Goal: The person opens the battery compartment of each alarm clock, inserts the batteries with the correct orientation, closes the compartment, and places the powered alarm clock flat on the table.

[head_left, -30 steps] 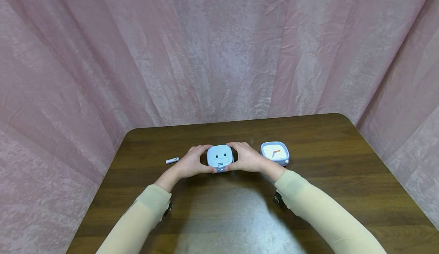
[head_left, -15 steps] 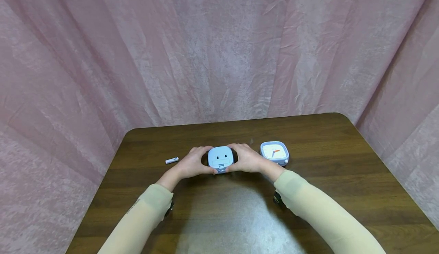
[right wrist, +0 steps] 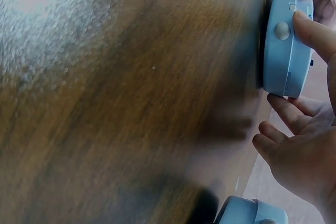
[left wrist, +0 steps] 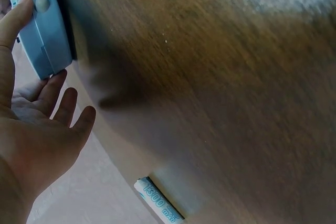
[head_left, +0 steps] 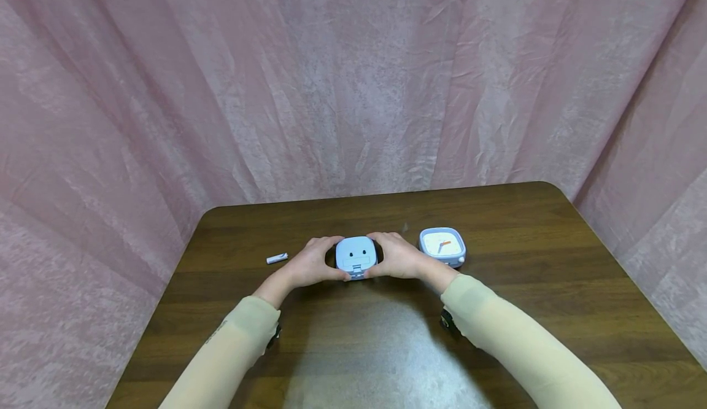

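Observation:
A light blue alarm clock is held back side up over the middle of the table, its two dark knobs and battery cover facing up. My left hand grips its left side, thumb at the near edge and fingers at the far one. On the other side my right hand holds it the same way. The right wrist view shows the clock's side with a round pale foot, close to the tabletop; I cannot tell whether it touches. A white battery lies left of my left hand, marked 1300 mAh.
Beyond my right wrist, a second blue alarm clock lies with its white dial upward and an orange hand showing. The brown wooden table has rounded far corners. Pink curtains hang behind it and at both sides.
Both hands have shifted the clock slightly toward me and a touch to the right, mostly in the first half second. Their hold looks the same. The battery and second clock stay in place.

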Action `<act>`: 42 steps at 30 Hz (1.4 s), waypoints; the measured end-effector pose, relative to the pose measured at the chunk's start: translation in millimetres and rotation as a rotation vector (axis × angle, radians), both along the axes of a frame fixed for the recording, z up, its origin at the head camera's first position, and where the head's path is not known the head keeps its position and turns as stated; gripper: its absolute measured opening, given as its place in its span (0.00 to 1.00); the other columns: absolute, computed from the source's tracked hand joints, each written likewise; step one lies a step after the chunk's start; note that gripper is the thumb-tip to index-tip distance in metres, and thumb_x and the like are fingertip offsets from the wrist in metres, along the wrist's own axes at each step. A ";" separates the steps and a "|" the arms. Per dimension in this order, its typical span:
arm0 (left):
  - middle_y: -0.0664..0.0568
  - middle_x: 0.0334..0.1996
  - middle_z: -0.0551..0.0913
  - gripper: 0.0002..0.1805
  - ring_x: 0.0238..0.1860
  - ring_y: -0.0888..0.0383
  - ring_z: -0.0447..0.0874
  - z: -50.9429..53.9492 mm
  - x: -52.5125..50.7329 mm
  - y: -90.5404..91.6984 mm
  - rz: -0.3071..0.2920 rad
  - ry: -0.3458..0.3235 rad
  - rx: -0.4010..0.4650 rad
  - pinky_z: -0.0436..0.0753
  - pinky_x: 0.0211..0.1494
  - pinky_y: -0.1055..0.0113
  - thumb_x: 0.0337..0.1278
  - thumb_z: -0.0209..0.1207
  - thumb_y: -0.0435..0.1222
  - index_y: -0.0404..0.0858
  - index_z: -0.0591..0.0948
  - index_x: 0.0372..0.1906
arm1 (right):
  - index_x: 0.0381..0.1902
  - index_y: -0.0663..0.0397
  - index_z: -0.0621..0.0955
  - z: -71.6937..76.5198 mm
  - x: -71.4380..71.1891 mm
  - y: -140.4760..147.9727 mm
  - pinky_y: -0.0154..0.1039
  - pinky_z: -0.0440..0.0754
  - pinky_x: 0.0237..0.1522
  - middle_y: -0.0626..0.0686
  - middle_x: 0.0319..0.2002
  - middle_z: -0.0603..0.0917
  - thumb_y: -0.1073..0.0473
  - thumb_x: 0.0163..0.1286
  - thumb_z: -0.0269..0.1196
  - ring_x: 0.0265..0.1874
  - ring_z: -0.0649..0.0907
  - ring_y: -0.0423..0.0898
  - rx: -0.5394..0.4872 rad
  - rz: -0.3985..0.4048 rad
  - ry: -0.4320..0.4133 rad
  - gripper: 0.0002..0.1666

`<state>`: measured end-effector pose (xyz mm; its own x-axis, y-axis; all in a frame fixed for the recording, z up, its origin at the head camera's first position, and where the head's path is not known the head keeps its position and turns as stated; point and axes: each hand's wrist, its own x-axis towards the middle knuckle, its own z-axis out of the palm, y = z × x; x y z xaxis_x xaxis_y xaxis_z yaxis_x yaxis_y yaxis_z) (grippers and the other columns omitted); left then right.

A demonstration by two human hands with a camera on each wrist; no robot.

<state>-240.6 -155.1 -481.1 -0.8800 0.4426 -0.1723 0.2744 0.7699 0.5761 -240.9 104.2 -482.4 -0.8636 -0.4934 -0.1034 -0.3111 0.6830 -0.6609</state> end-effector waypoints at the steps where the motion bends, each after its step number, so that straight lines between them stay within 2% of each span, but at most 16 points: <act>1: 0.50 0.73 0.69 0.56 0.73 0.48 0.59 -0.2 0.1 0.3 0.000 0.000 -0.001 0.67 0.70 0.44 0.46 0.76 0.60 0.44 0.65 0.78 | 0.77 0.55 0.66 -0.2 0.1 0.0 0.54 0.69 0.66 0.54 0.68 0.75 0.40 0.57 0.78 0.70 0.67 0.54 0.003 0.000 -0.001 0.57; 14: 0.51 0.73 0.68 0.55 0.73 0.48 0.59 -2.5 2.6 3.3 0.011 -0.002 0.016 0.66 0.70 0.45 0.46 0.77 0.57 0.44 0.65 0.78 | 0.76 0.57 0.67 -1.0 0.8 -2.4 0.53 0.70 0.65 0.55 0.67 0.75 0.45 0.56 0.80 0.69 0.68 0.56 0.006 -0.003 0.018 0.56; 32: 0.50 0.76 0.65 0.57 0.75 0.48 0.55 -6.9 1.1 1.0 0.006 -0.003 -0.005 0.64 0.72 0.44 0.47 0.76 0.59 0.45 0.62 0.80 | 0.76 0.58 0.66 -5.0 0.2 -2.9 0.52 0.70 0.65 0.54 0.67 0.75 0.42 0.56 0.79 0.69 0.68 0.56 0.024 -0.010 0.036 0.57; 42: 0.49 0.76 0.64 0.59 0.76 0.47 0.54 -8.3 1.4 -0.5 -0.001 -0.001 0.018 0.63 0.73 0.43 0.47 0.75 0.60 0.44 0.61 0.81 | 0.75 0.59 0.67 -1.3 2.2 -4.0 0.53 0.70 0.66 0.56 0.67 0.76 0.43 0.55 0.80 0.68 0.69 0.57 0.021 -0.006 0.048 0.56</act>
